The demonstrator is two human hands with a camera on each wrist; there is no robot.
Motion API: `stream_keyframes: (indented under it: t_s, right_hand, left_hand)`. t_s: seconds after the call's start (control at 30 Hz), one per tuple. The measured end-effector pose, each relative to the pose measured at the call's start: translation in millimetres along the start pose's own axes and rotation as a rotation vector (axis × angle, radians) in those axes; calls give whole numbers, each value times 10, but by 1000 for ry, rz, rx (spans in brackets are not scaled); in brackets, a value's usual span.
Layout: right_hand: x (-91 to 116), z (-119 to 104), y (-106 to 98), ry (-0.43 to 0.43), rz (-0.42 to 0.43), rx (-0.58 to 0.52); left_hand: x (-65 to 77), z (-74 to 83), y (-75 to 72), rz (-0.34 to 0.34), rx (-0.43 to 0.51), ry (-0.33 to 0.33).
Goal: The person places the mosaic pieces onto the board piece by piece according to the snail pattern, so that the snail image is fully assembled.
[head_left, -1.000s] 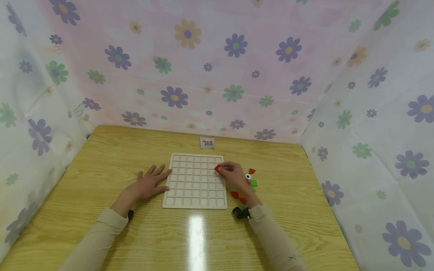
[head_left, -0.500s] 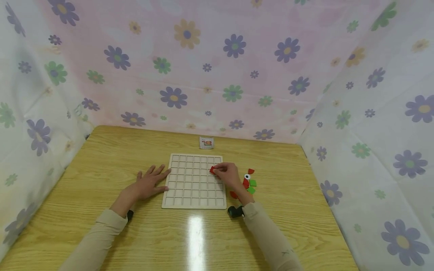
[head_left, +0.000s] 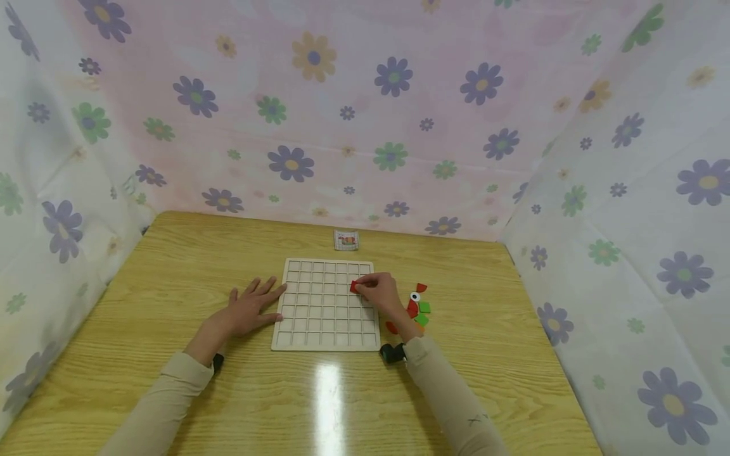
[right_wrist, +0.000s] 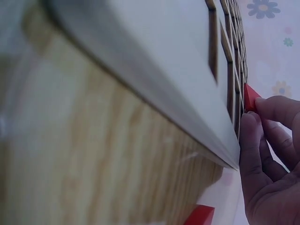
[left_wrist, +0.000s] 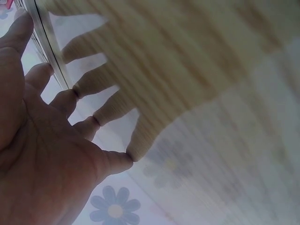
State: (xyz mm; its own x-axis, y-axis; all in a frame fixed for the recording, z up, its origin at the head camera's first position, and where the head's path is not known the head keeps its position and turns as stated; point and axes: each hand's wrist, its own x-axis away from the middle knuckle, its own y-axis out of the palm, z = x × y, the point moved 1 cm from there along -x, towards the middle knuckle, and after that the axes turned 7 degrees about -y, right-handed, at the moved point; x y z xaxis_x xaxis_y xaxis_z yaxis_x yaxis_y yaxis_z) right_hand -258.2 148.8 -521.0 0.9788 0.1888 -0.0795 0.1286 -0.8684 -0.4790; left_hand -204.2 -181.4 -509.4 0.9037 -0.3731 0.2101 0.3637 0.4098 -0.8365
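On the table (head_left: 485,304): a pale grid board (head_left: 315,311) lies flat near the middle, its face divided into square cells
Left hand (head_left: 246,311): palm down with fingers spread; released, holding nothing; thumb and forefinger reach the left edge of the grid board, the other fingers rest on the table beside it
Right hand (head_left: 381,296): grasping the red piece (head_left: 354,287) in a pinch between thumb and fingertips, above the right part of the grid board
Red piece: at the third row of cells from the far edge, toward the right side; whether it is seated in a cell cannot be told
Loose pieces: right of the grid board, a red wedge (head_left: 421,287), a white disc (head_left: 415,296) with a dark centre, and a green square (head_left: 424,307) lie close together; other pieces are partly hidden by the right forearm
Card (head_left: 346,240): small, printed with a coloured picture, just beyond the far edge of the grid board
Backdrop (head_left: 342,50): flower-print sheet behind the table and along both sides
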Motion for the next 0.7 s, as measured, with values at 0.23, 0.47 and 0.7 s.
stream_keyframes:
  t_s: [0.23, 0.47, 0.7]
  right_hand:
    - [-6, 20, -3, -10, -12, 19]
    - [-12, 37, 3, -20, -20, 34]
    - [-13, 51, 7, -24, -24, 62]
  left_hand:
    - [-29, -7, 0, -7, -10, -9]
    - [-32, -25, 13, -12, -15, -12]
    - [-30, -32, 25, -2, -11, -2]
